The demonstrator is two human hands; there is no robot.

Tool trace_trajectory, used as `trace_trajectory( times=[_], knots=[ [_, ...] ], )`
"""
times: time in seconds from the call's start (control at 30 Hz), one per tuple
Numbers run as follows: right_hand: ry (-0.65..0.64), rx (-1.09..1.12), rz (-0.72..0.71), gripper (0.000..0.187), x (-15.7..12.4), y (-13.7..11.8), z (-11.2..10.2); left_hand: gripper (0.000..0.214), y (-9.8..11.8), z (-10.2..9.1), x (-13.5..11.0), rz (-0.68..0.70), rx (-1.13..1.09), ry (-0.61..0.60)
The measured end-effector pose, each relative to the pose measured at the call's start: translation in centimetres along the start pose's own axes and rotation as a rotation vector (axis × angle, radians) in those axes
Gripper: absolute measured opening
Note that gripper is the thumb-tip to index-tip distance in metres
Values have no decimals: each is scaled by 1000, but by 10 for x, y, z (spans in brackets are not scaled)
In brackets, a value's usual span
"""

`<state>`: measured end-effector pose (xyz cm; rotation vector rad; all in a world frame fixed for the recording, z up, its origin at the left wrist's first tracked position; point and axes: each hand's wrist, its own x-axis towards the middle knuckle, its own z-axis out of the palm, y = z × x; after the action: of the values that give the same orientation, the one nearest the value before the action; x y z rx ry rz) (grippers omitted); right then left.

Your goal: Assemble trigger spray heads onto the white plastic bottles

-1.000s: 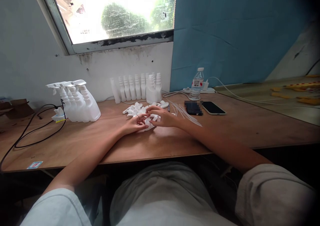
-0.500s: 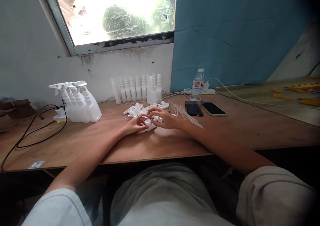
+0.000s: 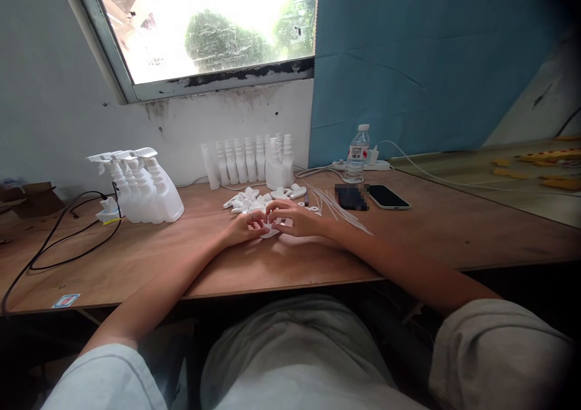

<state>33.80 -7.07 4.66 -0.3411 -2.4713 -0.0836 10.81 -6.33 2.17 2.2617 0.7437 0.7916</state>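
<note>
A: Readable text, any entries?
B: None; markings illegible.
A: First marking?
B: Clear bottle (image 3: 354,171), one: printed label (image 3: 358,153), white and red, dark characters too small to make out.
A: Second?
B: Tabletop (image 3: 290,271), left front edge: sticker (image 3: 66,301), one, blue-bordered, reddish centre, wording indistinct.
</note>
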Motion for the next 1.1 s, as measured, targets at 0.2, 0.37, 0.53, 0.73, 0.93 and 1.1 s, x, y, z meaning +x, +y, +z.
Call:
trace_trajectory(
  times=[0.2, 0.37, 0.53, 0.73, 0.93, 1.1],
  knots=[
    [-32, -90, -22, 13, -2, 4, 1, 35, -2, -1, 0, 21, 98, 17],
    [-34, -154, -49, 13, -2, 5, 1, 35, -2, -2, -1, 43, 197, 29],
    [-18, -91, -53, 13, -1, 6, 1, 32, -7, -2, 1, 67, 245, 30],
    [5, -10, -55, 16, -3, 7, 4, 30, -8, -3, 3, 99, 214, 51],
    [109, 124, 22, 16, -2, 14, -2, 30, -6, 1, 2, 42, 270, 91],
    [211, -120, 479, 21, -13, 52, -31, 38, -3, 2, 2, -2, 241, 98]
  ],
)
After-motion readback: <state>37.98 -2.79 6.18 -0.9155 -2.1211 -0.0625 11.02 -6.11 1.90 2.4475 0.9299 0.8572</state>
